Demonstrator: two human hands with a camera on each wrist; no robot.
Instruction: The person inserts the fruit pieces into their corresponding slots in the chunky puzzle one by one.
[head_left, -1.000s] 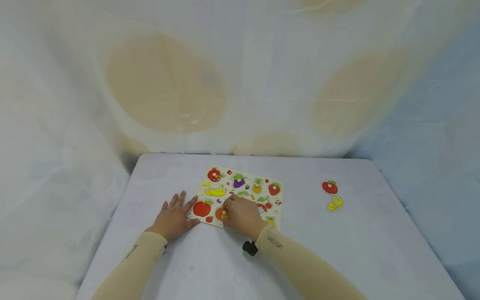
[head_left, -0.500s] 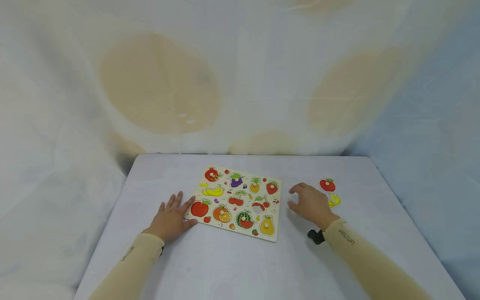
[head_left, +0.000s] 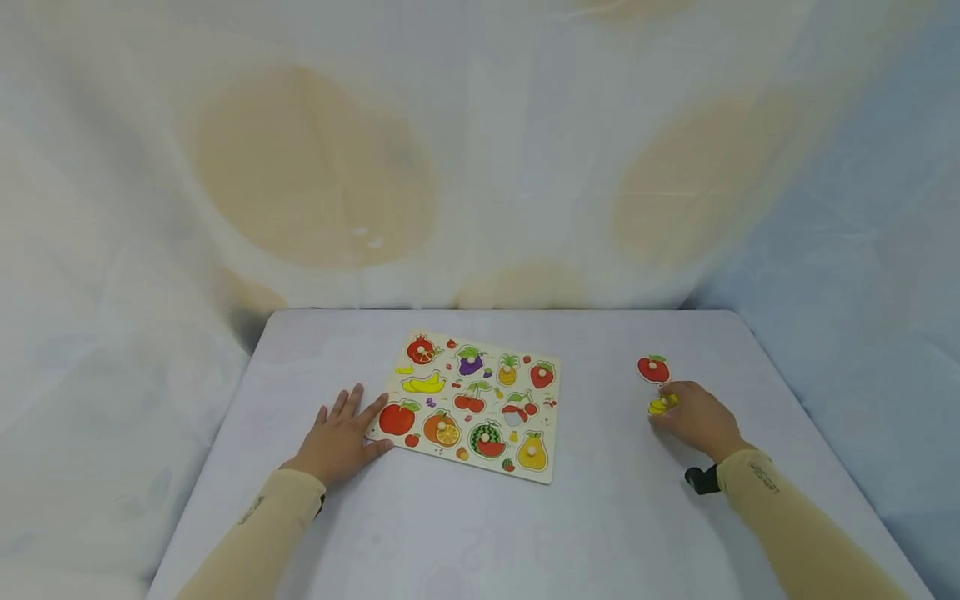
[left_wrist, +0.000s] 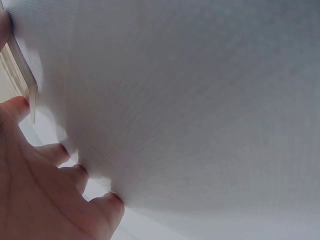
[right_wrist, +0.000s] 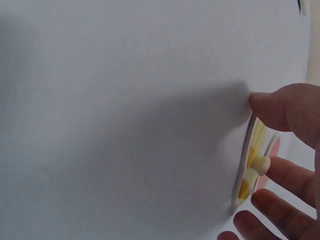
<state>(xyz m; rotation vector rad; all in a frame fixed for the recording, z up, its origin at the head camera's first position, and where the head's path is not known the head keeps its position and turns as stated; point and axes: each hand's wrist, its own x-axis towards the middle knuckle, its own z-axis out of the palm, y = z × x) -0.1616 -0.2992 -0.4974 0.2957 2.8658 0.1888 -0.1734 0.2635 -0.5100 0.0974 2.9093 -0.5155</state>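
A wooden fruit puzzle board (head_left: 491, 421) lies on the table, with printed fruits and knobbed pieces in several recesses. My left hand (head_left: 335, 442) rests spread on the table, its thumb and index finger against the board's left corner; the left wrist view catches this corner edge (left_wrist: 25, 75) too. Over at the right, my right hand (head_left: 697, 419) is at the yellow banana piece (head_left: 660, 406). In the right wrist view the index fingertip meets its pale knob (right_wrist: 261, 165), while the thumb (right_wrist: 272, 107) lies by the piece's end, apart from the knob.
Just behind the banana piece lies a red apple piece (head_left: 653, 369), flat on the white table (head_left: 600, 517). The banana and apple recesses on the board's left side show no knobs. A pale curtain (head_left: 480, 167) hangs behind the table.
My right hand has left the board's orange piece and moved right, past the board's edge, to the banana piece. The left hand stays at the board's corner.
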